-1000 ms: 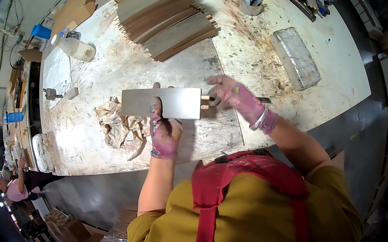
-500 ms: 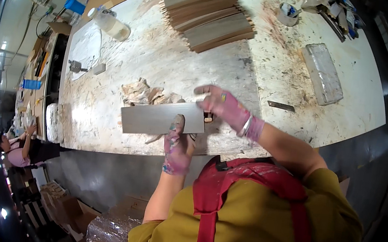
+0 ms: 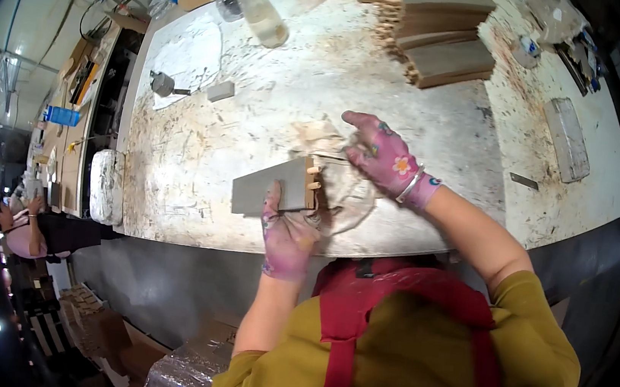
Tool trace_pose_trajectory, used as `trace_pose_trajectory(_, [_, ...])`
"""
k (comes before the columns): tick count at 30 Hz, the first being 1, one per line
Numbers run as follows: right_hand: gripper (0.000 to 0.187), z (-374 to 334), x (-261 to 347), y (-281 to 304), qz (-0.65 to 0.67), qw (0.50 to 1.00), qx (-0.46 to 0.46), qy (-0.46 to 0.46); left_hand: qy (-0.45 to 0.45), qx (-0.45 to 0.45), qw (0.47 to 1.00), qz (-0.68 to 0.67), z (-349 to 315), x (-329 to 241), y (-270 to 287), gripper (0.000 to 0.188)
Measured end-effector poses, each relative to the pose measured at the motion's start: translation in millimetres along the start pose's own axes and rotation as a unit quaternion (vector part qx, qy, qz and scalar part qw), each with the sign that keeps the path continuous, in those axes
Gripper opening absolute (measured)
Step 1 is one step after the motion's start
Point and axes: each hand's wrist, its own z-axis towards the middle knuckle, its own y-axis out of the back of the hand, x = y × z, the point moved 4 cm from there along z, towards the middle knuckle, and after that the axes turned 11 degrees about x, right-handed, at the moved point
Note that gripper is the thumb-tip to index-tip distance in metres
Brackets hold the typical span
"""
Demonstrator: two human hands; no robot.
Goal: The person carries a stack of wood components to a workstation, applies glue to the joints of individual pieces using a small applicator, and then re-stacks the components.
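In my gloved left hand [image 3: 288, 238] is a flat grey board [image 3: 268, 187], held over the near part of the table with the thumb lying on its top face. Short wooden dowels [image 3: 313, 186] stick out of the board's right end, which is turned partly toward me. My right hand [image 3: 386, 159], in a pink flowered glove, is to the right, fingers apart and apparently holding nothing. Beside and partly under it lies a crumpled beige cloth [image 3: 321, 138]; whether the fingers touch the cloth cannot be told.
A stack of grey boards with dowelled ends [image 3: 447, 60] stands at the back. A plastic bottle [image 3: 261, 16], a metal cup [image 3: 162, 84] and a small grey block [image 3: 221, 91] are left. On the right are a wrapped block [image 3: 567, 139] and a metal strip [image 3: 524, 181]. Another person [image 3: 26, 234] works far left.
The board has turned, so its dowelled end now shows. My right hand has come away from the board's end toward the cloth. The whole view has shifted.
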Motion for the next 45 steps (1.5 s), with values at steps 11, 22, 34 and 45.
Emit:
trace_pose_trajectory(11, [0.045,134,66,-69,-0.297,0.938,0.174,0.039,-0.147,0.115,0.962,0.198,2,-177,119,0.051])
trace_pose_trajectory(22, [0.054,328,45,-166,-0.435,0.887,0.154,0.023,-0.211,0.146,0.958,0.127,66,-250,181,0.063])
trace_pose_trajectory(34, [0.045,257,151,-151,-0.162,0.912,0.194,0.322,-0.177,0.069,0.982,0.002,75,-254,109,0.031])
trace_pose_trajectory(45, [0.042,235,140,-130,-0.129,0.921,0.207,0.303,-0.184,0.153,0.969,0.054,53,-239,101,0.041])
